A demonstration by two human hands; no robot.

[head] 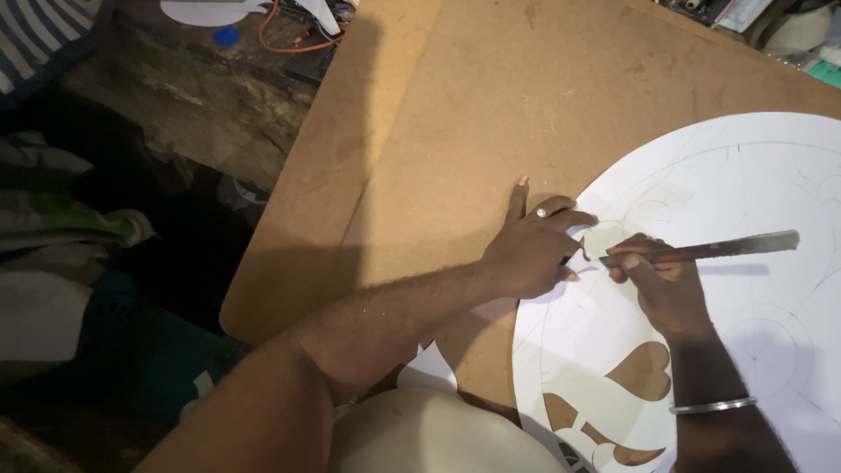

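Note:
A large round white sheet (745,201) with faint pencil curves and cut-out shapes lies on a brown board (455,114). My left hand (530,245), a ring on one finger, presses flat on the sheet's left edge with fingers spread. My right hand (657,280) grips a long flat metal blade (710,250), its tip touching the sheet just right of my left fingers. A metal bangle (714,405) circles my right wrist. Heart-like holes (644,372) show the board through the sheet near my right forearm.
The board's left edge (289,219) drops to a dark floor with piled cloth (61,228). An orange cable (293,35) and a small blue object (226,36) lie on a rough surface at the top left. Clutter sits at the top right corner (788,26).

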